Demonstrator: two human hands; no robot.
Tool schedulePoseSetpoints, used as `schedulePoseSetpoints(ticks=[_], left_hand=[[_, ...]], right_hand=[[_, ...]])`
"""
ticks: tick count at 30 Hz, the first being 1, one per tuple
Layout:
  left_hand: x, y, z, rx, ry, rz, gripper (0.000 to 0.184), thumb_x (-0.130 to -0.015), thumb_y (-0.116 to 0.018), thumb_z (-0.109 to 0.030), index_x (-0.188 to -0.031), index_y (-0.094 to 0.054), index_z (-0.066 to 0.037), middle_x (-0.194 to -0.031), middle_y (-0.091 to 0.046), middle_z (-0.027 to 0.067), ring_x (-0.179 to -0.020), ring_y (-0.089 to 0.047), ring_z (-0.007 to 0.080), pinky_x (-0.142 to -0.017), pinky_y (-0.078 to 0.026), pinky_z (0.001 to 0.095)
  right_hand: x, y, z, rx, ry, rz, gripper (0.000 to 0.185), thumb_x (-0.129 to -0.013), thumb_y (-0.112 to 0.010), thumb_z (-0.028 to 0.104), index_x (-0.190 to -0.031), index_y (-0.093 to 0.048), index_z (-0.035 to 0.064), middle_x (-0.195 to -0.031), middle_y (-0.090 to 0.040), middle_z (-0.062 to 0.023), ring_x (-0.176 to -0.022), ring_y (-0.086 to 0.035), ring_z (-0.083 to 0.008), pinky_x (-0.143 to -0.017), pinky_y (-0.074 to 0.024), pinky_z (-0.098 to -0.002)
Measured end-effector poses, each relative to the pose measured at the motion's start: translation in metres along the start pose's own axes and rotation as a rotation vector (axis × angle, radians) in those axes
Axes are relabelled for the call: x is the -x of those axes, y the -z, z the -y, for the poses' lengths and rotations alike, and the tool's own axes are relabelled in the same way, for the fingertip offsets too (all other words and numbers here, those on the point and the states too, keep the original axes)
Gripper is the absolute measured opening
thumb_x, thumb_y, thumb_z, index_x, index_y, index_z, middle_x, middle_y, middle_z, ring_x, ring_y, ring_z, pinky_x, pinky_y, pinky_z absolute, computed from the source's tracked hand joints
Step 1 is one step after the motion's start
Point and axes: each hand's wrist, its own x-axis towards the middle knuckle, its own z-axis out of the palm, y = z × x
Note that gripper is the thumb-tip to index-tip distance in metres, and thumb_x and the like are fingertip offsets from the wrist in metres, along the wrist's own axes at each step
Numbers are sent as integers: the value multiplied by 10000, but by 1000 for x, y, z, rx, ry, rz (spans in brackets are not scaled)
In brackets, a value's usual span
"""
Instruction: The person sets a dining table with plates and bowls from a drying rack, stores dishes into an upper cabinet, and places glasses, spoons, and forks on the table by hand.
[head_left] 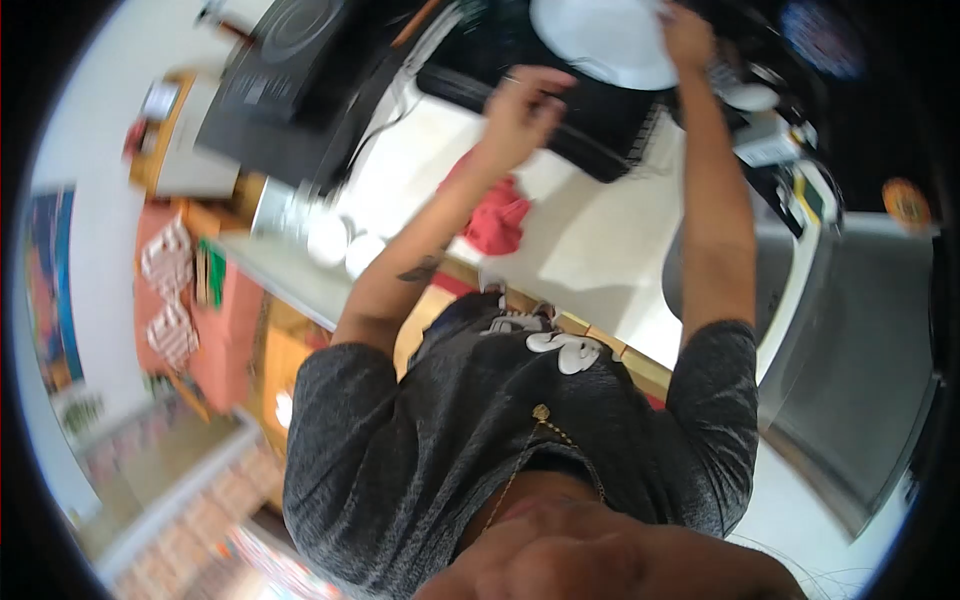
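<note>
My right hand [688, 42] is closed on the right rim of a white plate [605, 40], which is partly cut off by the top of the view. My left hand [525, 112] hovers to the lower left of the plate, apart from it, with its fingers loosely bent and spread and nothing seen in them. Beneath both lies a dark rack or tray [590, 145] on the white counter [590, 235]. A crumpled red cloth [497, 215] rests on the counter under my left forearm.
A sink basin [765, 265] is at the right, beside a grey drainboard [850, 370]. Small dishes and a carton [768, 142] crowd the upper right. A black cooktop [265, 95] stands upper left, with white cups [330, 238] near the counter's left end.
</note>
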Motion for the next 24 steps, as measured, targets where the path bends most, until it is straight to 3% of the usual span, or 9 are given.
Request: schedulePoseSetpoints(ticks=[1, 2, 6, 10, 15, 17, 20, 21, 24], left_hand=[[24, -10, 7, 15, -36, -30, 284, -784, -517, 62, -1051, -546, -30, -1035, -552, 71, -940, -553, 157, -797, -452, 258], [45, -18, 8, 32, -80, -48, 280, -780, -505, 68, -1037, -548, -34, -1030, -543, 81, -952, -547, 174, -800, -447, 273], [104, -31, -18, -42, -57, -18, 258, -776, -485, 51, -1007, -549, -43, -1002, -535, 106, -988, -508, 243, -858, -395, 348], [129, -32, -21, -11, 25, 40, 241, -778, -493, 11, -1004, -551, -48, -992, -534, 103, -995, -490, 258, -883, -366, 369], [134, -29, -21, -55, 5, 40, 241, -781, -497, -4, -1013, -551, -46, -1008, -532, 111, -997, -493, 267, -885, -370, 362], [129, -26, -11, -121, -9, -35, 258, -781, -504, 2, -1031, -549, -39, -1035, -531, 122, -999, -503, 267, -880, -383, 353], [113, -24, 2, 158, 46, -132, 306, -784, -496, 51, -1080, -525, -20, -1043, -546, 112, -1031, -521, 229, -886, -423, 339], [104, -19, 2, 77, 46, -129, 310, -802, -470, 57, -1102, -508, -11, -1051, -554, 109, -1026, -525, 211, -885, -420, 328], [63, -14, 10, 160, 91, -101, 250, -867, -437, 13, -1112, -486, 8, -1069, -549, 93, -999, -523, 167, -890, -393, 271]], right_hand=[[-19, -43, -28, -87, 96, 25, 311, -808, -557, 366, -1089, -611, 244, -943, -647, -120, -845, -621, -357, -723, -507, -443], [-12, -23, -9, -20, 44, 7, 293, -824, -540, 409, -1081, -607, 285, -948, -647, -92, -855, -613, -361, -722, -497, -457], [-15, 16, 12, -79, 186, -68, 230, -836, -531, 352, -1040, -621, 296, -921, -652, -79, -820, -621, -337, -694, -497, -445], [-15, 75, 30, -75, 258, -149, 238, -846, -515, 354, -1047, -617, 276, -910, -656, -70, -806, -626, -316, -694, -494, -434], [2, 148, 36, -124, 409, -291, 243, -824, -583, 308, -939, -668, 113, -937, -657, -77, -782, -640, -264, -671, -510, -331], [15, 162, 19, -186, 469, -389, 254, -795, -626, 272, -927, -643, 56, -891, -655, -119, -776, -638, -281, -685, -512, -350], [58, 208, 14, -330, 321, -226, 211, -791, -608, 140, -945, -613, -5, -973, -615, -178, -895, -590, -330, -804, -465, -387], [72, 226, 14, -383, 262, -106, 207, -784, -605, 116, -948, -607, -10, -979, -609, -184, -932, -573, -340, -821, -450, -396], [105, 251, -6, -556, 224, -83, 158, -769, -600, 82, -920, -594, 34, -917, -611, -133, -802, -592, -326, -677, -484, -380]])
